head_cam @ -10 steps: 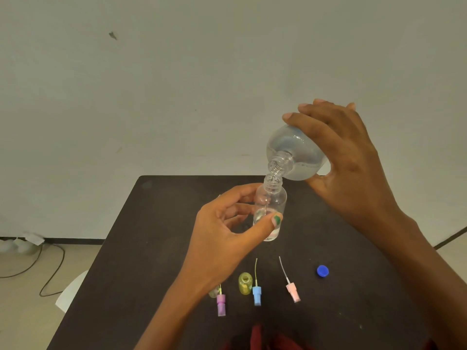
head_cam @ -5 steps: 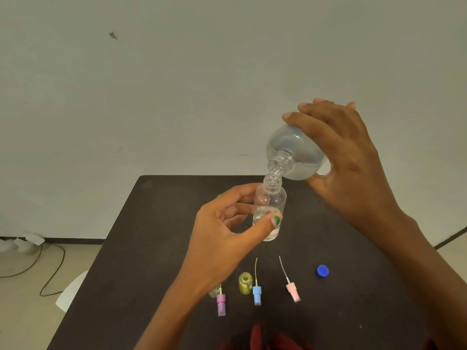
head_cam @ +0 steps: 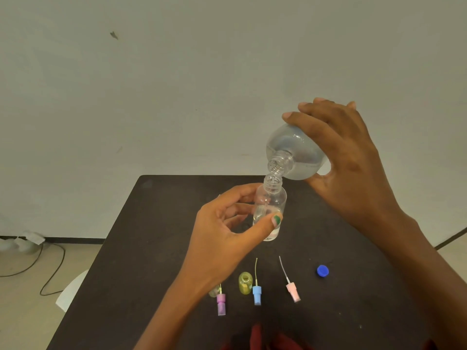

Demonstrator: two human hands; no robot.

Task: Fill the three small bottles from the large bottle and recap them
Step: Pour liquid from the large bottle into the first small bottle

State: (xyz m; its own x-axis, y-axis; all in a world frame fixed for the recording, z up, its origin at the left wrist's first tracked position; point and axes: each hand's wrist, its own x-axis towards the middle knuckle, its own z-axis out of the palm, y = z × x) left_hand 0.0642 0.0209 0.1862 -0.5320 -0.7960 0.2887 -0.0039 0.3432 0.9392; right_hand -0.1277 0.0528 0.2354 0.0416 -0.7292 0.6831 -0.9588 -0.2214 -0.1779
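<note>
My right hand [head_cam: 348,157] grips the large clear bottle [head_cam: 293,152], tipped so its open threaded neck meets the mouth of a small clear bottle [head_cam: 271,205]. My left hand [head_cam: 222,236] holds that small bottle above the dark table [head_cam: 141,261]; liquid sits in its lower part. A small yellow bottle [head_cam: 245,282] stands uncapped near the front edge. Another small bottle [head_cam: 213,291] is mostly hidden behind my left wrist. Three spray caps with dip tubes lie flat: purple [head_cam: 221,304], blue [head_cam: 256,294], pink [head_cam: 293,291]. A blue screw cap [head_cam: 322,270] lies to the right.
The table stands against a plain pale wall. On the floor at left lie a cable [head_cam: 50,271] and a white plug block [head_cam: 32,238]. A white object [head_cam: 69,291] pokes out beside the table's left edge. Red cloth [head_cam: 257,334] shows at the bottom.
Both hands and bottles have held nearly the same pose. The liquid level in the small clear bottle looks slightly higher.
</note>
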